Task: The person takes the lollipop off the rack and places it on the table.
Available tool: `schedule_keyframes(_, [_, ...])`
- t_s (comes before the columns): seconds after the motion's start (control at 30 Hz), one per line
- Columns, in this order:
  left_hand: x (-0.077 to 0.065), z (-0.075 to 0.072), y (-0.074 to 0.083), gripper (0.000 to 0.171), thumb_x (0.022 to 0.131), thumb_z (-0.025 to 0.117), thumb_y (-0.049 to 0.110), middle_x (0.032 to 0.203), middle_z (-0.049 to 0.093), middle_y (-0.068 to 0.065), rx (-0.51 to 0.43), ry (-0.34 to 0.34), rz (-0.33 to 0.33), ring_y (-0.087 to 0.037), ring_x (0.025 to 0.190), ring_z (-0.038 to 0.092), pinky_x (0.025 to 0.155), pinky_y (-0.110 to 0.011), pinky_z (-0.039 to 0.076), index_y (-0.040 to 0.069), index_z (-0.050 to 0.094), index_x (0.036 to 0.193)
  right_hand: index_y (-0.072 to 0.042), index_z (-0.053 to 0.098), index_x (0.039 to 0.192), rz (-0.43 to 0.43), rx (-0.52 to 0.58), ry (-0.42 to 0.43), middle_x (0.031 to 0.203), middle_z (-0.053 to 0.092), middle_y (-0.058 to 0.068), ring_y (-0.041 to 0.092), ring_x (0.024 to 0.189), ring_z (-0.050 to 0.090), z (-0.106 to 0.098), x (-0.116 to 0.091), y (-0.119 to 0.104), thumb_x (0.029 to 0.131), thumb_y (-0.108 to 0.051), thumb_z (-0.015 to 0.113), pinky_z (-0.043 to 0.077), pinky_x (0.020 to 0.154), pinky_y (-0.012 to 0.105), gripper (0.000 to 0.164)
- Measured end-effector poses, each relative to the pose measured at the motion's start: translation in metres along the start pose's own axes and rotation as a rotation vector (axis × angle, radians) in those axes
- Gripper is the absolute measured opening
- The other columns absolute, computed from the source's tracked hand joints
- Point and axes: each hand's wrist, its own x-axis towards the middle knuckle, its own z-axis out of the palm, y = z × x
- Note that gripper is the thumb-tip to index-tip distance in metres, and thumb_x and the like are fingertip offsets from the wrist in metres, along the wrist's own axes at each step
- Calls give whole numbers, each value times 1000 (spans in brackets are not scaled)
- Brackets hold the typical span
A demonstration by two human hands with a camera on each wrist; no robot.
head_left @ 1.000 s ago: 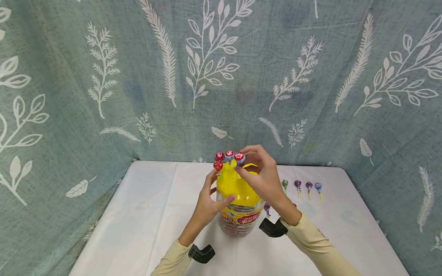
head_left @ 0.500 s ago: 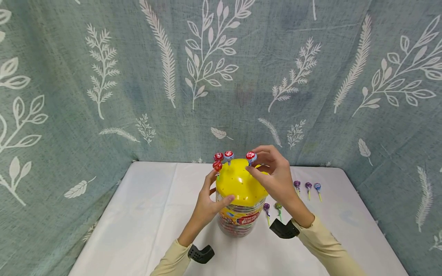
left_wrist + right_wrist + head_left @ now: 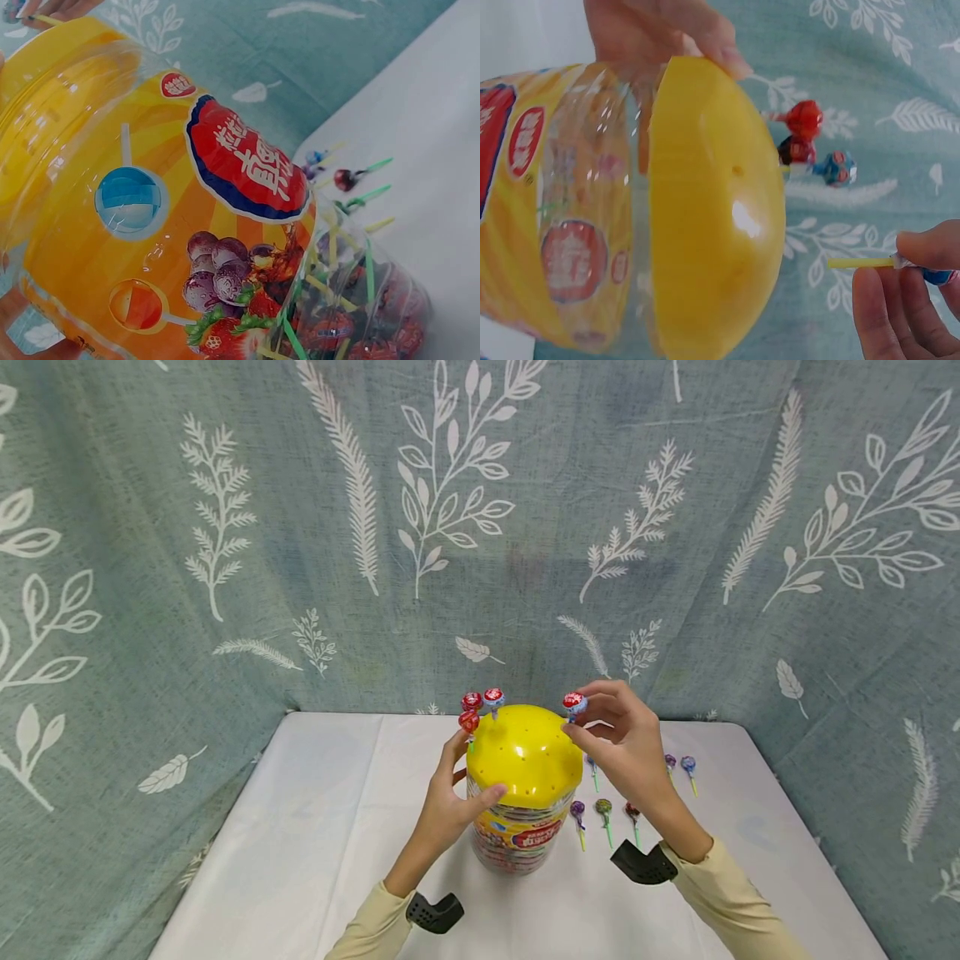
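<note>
A clear plastic jar (image 3: 517, 852) with a yellow label stands on the table, topped by a yellow domed lid (image 3: 525, 752) with small holes. My left hand (image 3: 448, 810) grips it at the lid's left side, thumb over the front rim. Two red-wrapped lollipops (image 3: 468, 721) and a blue-and-red one (image 3: 493, 698) stand in the lid's far left part. My right hand (image 3: 628, 745) pinches another blue-and-red lollipop (image 3: 574, 704) just below its head, beside the lid's right edge. In the right wrist view its yellow stick (image 3: 859, 262) points at the lid, apart from it.
Right of the jar, several wrapped lollipops lie on the white tablecloth (image 3: 750, 893), among them a purple one (image 3: 577, 810), a green one (image 3: 603, 808) and a blue one (image 3: 688, 764). More lollipops (image 3: 352, 322) fill the jar's bottom. A leaf-patterned curtain (image 3: 525, 527) hangs behind.
My right hand has moved rightward across the lid with the blue-and-red lollipop, from next to the standing ones to the lid's right edge. My left hand keeps its grip on the jar.
</note>
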Motion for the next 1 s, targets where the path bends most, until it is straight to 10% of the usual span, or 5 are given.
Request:
schedule_keyframes(0.57, [0, 0, 0, 81, 82, 68, 22, 151, 28, -13, 6, 0, -8, -33, 135, 29, 102, -55, 33, 8, 24, 148, -5, 56, 117, 125, -50, 13, 92, 64, 14, 18, 80, 62, -36, -21, 40, 77, 5, 73, 55, 66, 25, 44])
schedule_keyframes(1.0, [0, 1, 1, 81, 82, 68, 23, 151, 27, -14, 18, 1, -8, -34, 135, 29, 102, -56, 33, 8, 24, 148, 7, 53, 111, 181, -165, 17, 90, 61, 23, 19, 76, 61, -48, -32, 26, 77, 12, 69, 54, 66, 21, 38])
